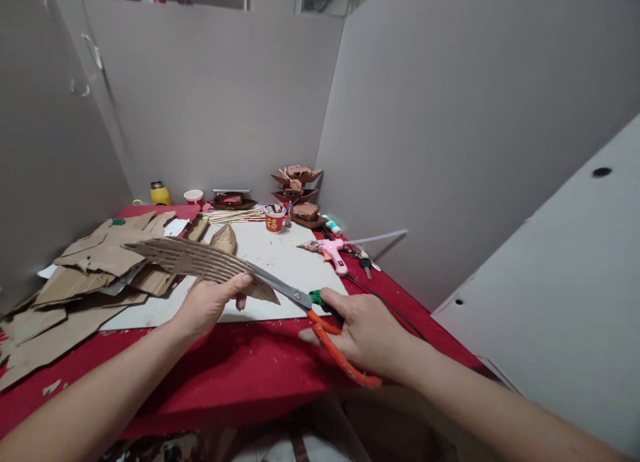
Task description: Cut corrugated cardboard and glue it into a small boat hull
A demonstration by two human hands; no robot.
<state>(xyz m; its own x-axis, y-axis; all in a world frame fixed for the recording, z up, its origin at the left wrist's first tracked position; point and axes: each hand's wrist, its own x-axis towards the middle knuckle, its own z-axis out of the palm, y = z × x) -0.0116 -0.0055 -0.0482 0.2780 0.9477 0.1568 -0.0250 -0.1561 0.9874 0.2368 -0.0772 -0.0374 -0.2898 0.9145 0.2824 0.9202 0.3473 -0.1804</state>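
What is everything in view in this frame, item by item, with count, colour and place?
corrugated cardboard strip: one, brown, held over the table
scissors: one, orange and green handles, blades at the strip's right end
cardboard scraps: a pile, brown, table left
white board: one, white, table middle
glue gun: one, pink, right of the board
keys: a bunch, dark, beside the glue gun
sticks: a bundle, pale, table back
paper cups: two, red and white, table back
flask: one, yellow, back left
cardboard boats: several, brown, back corner
table cover: one, red
left hand: holds the strip
right hand: grips the scissors
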